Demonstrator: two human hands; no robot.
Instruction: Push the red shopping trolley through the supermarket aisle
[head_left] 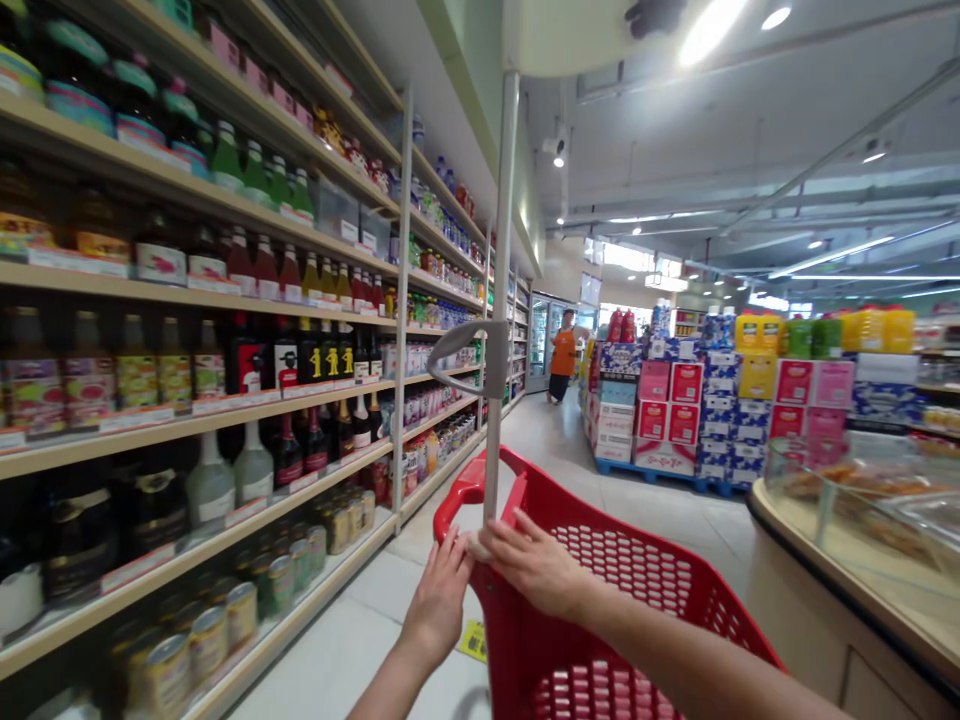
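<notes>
Bends the fingers of the left hand [439,605] close together, and those of the right hand [544,570] a little apart, tips by a small white lump [477,546] low on a tall, thin, silver metal pole [505,230]. Cannot tell if pinching the lump or only touching it. Holds both hands at the near top edge of a big red plastic basket [660,548] full of little holes, in front, beside its rounded red handle [459,492]. Higher on the pole, has a grey plastic loop [494,360]. To the left, has long pale shelves [165,292] of bottles [212,485] and cans [169,672]; to the right, a curved tan surface [795,610] with glass sides. Farther off, has bright stacked boxes [667,410].
</notes>
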